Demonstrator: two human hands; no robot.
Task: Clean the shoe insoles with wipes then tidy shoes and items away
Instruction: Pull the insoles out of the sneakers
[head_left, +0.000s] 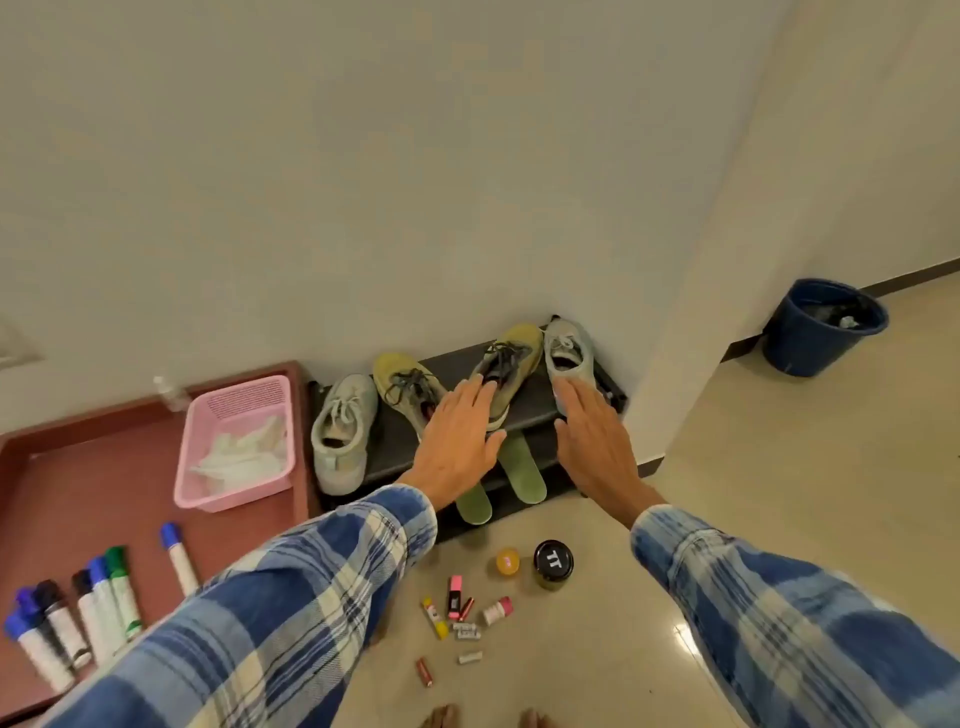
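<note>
Olive shoe (511, 358): left hand (457, 441) flat on it; grey shoe (569, 348): right hand (592, 441) flat.

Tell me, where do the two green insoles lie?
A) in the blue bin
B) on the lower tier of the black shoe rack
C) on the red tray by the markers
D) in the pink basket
B: the green insoles lie side by side on the lower tier of the black shoe rack, just below the shelf that holds the sneakers.
</note>
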